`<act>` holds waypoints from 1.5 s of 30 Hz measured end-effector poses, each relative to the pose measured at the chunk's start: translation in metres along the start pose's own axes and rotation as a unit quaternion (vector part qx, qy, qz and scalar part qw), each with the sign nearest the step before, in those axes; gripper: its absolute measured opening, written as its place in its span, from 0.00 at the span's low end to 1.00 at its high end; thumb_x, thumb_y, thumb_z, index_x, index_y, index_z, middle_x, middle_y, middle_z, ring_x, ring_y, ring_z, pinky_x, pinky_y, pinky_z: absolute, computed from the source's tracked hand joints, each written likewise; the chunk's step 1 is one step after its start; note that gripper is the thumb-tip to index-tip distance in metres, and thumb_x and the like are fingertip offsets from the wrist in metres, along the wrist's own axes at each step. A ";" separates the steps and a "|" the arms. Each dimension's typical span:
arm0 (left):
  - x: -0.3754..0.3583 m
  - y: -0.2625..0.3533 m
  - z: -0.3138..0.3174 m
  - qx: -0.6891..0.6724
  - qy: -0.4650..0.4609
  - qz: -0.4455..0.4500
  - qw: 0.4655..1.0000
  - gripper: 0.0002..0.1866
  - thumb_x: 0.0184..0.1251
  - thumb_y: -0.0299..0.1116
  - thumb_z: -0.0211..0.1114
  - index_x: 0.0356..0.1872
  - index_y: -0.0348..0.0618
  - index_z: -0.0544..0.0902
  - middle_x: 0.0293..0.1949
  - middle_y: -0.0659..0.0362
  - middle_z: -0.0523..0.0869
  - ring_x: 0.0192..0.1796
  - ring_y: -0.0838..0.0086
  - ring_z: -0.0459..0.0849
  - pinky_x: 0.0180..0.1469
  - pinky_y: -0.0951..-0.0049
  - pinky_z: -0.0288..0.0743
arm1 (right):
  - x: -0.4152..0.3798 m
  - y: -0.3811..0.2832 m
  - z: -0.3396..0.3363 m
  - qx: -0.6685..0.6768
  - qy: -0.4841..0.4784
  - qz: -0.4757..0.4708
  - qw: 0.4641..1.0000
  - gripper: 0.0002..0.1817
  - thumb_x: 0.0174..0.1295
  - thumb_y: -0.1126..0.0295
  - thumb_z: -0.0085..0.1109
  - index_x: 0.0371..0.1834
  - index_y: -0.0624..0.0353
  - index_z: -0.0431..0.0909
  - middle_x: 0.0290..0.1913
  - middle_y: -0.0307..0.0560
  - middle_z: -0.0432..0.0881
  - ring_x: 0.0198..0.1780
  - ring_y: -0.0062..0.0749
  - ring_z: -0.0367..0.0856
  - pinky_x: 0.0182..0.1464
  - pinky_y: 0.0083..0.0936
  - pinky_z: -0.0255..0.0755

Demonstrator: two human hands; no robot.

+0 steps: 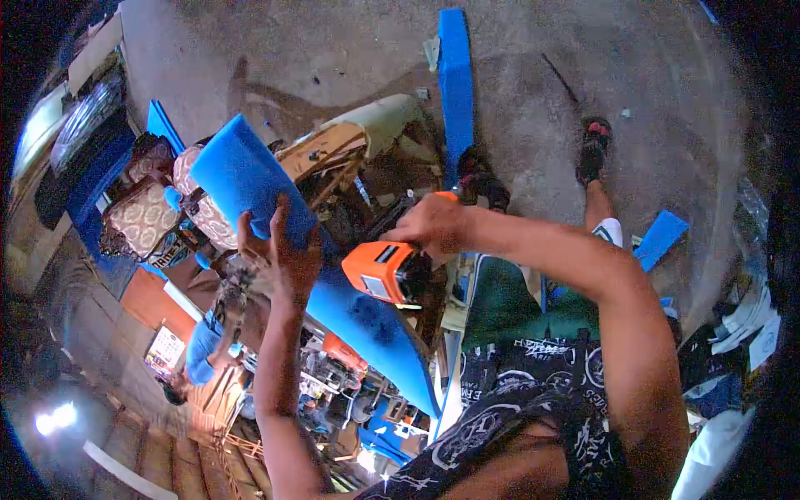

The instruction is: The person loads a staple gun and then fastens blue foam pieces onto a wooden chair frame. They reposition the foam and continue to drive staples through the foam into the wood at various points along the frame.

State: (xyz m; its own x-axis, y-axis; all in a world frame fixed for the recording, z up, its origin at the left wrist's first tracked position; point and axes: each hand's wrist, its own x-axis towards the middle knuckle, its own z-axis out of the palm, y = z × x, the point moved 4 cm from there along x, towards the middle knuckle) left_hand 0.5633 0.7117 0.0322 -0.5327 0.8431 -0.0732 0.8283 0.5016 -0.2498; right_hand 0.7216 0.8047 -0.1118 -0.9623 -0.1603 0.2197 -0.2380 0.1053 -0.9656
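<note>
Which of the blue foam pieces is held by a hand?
The large blue foam sheet at centre-left: the left hand grips it. The narrow blue strip and the small blue piece lie on the floor, untouched.

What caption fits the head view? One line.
Left hand steadies a blue foam sheet while right hand grips an orange power tool.

The foam sheet [250, 179] is bright blue, plain all over. The power tool [386, 271] has an orange body with a grey label panel and a black front end. A blue foam strip [456, 83] lies on the grey, mottled concrete floor [333, 42], and a smaller blue foam piece [662, 237] matches it. The cushions [146, 218] show a brown and cream floral pattern. The shirt [533, 417] is black with white printed lettering and circles. The shoes [593, 150] are black with red.
</note>
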 end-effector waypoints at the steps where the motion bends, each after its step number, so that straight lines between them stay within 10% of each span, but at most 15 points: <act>1: 0.000 -0.001 0.000 0.000 -0.006 0.004 1.000 0.39 0.36 0.32 0.77 0.59 0.61 0.76 0.60 0.42 0.60 0.63 0.46 0.60 0.63 0.51 0.57 | -0.003 0.001 0.004 0.004 0.001 -0.001 1.000 0.31 0.34 0.58 0.70 0.48 0.45 0.77 0.31 0.46 0.83 0.33 0.47 0.83 0.34 0.41 0.78; 8: 0.000 0.001 0.001 -0.014 -0.021 -0.017 1.000 0.40 0.36 0.31 0.77 0.59 0.61 0.75 0.60 0.41 0.60 0.64 0.47 0.60 0.62 0.50 0.55 | -0.009 0.000 0.015 0.028 0.058 -0.081 0.995 0.24 0.45 0.61 0.62 0.49 0.48 0.78 0.26 0.41 0.80 0.29 0.42 0.83 0.29 0.37 0.76; 35: -0.001 0.004 0.006 -0.039 0.034 -0.030 0.998 0.38 0.35 0.34 0.76 0.58 0.64 0.76 0.62 0.43 0.62 0.63 0.48 0.61 0.62 0.51 0.54 | -0.023 -0.011 0.031 -0.074 -0.068 -0.025 0.995 0.37 0.34 0.63 0.70 0.56 0.47 0.74 0.38 0.46 0.84 0.39 0.45 0.84 0.36 0.40 0.78; 45: -0.003 0.012 0.002 -0.054 0.035 -0.048 0.997 0.38 0.42 0.43 0.75 0.62 0.69 0.72 0.63 0.46 0.61 0.63 0.48 0.60 0.61 0.49 0.54 | -0.036 -0.022 0.028 0.021 0.020 0.048 0.998 0.37 0.32 0.64 0.72 0.55 0.51 0.76 0.41 0.48 0.85 0.41 0.46 0.84 0.40 0.35 0.79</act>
State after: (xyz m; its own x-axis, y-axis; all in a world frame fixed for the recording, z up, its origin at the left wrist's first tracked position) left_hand 0.5746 0.7150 0.0273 -0.6002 0.7997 0.0141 0.7900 0.5954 -0.1461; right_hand 0.7656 0.7806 -0.1020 -0.9852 -0.1113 0.1302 -0.1392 0.0766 -0.9873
